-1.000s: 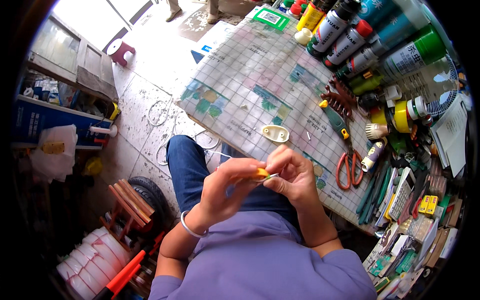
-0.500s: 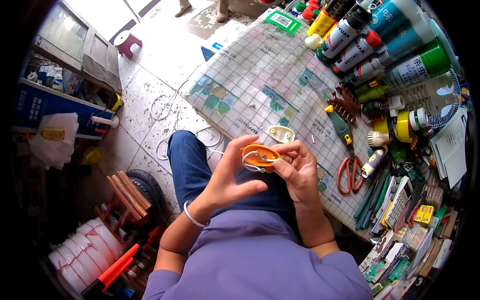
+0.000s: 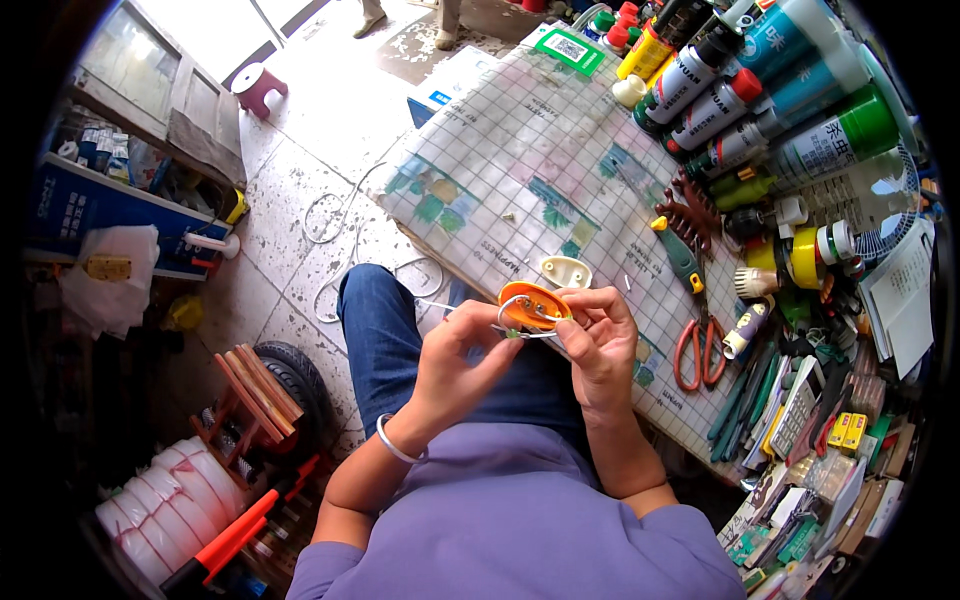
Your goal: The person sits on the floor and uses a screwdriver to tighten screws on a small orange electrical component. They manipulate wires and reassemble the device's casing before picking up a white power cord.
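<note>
My right hand (image 3: 600, 345) grips the right end of an orange oval plastic shell (image 3: 533, 297), thumb in front and fingers behind. Inside the tilted shell, small metal screws and white wire (image 3: 506, 306) show. Thumb and forefinger of my left hand (image 3: 465, 350) pinch at the white wire just below the shell's left side, where a small green bit (image 3: 513, 333) shows at the fingertips. From there a white cord (image 3: 345, 205) appears to run down past my knee to the floor. A cream oval cover (image 3: 566, 271) with two holes lies on the table just beyond my hands.
Red-handled scissors or snips (image 3: 702, 350) and a green-and-yellow tool (image 3: 678, 255) lie to the right on the grid-patterned tablecloth (image 3: 480, 150). Spray cans (image 3: 690, 75) and pens and tools (image 3: 765, 400) crowd the right side. A pink stool (image 3: 258, 88) stands on the floor, far left.
My left thumb and forefinger, spread wide before, have closed on the wire below the shell. The shell has shifted slightly right and tilted its left end up.
</note>
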